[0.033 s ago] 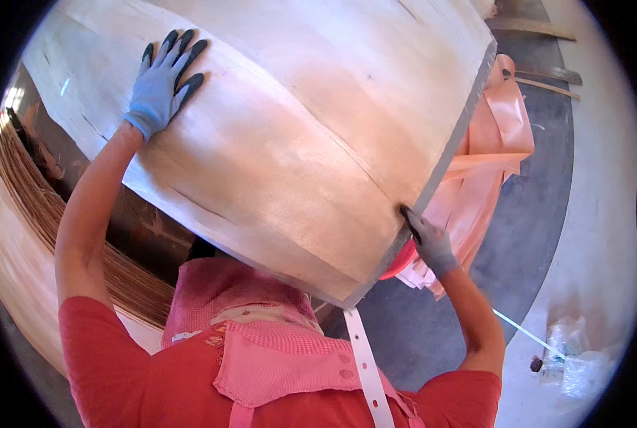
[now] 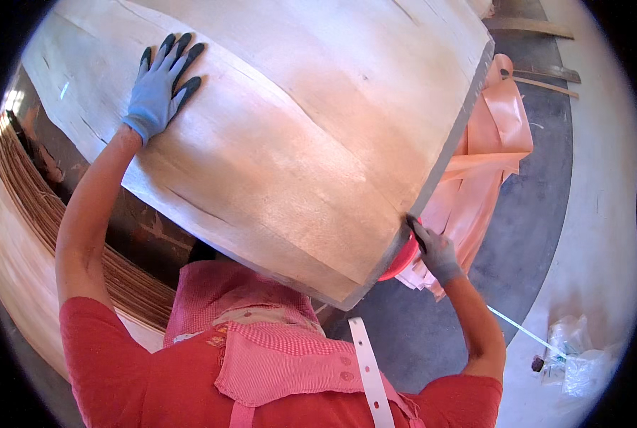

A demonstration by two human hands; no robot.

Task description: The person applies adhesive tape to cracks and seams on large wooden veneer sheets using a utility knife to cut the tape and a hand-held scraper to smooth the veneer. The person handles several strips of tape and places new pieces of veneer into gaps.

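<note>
A large, pale wood veneer sheet (image 2: pixel 275 164) with long splits and brownish patches lies in front of me. My left hand (image 2: pixel 160 93), in a light blue and grey glove with dark fingertips, is spread flat on its left part. At the sheet's lower right edge is my right hand (image 2: pixel 436 250), in a grey glove with dark fingertips. Its fingers are closed together and point up along the edge; whatever they may hold is hidden. A red rounded object (image 2: pixel 402 261) shows beside that hand, mostly covered by the sheet.
Peach-coloured sheeting (image 2: pixel 493 135) hangs in folds right of the veneer. A stack of thin veneer sheets (image 2: pixel 68 221) stands at left. Wooden strips (image 2: pixel 529 27) lie at upper right. Clear plastic bags (image 2: pixel 582 364) sit on the floor at lower right. A white strip with holes (image 2: pixel 370 374) crosses my apron.
My right hand has moved slightly down and right, and more of the red object shows. My left hand remains flat on the veneer, with only a tiny shift.
</note>
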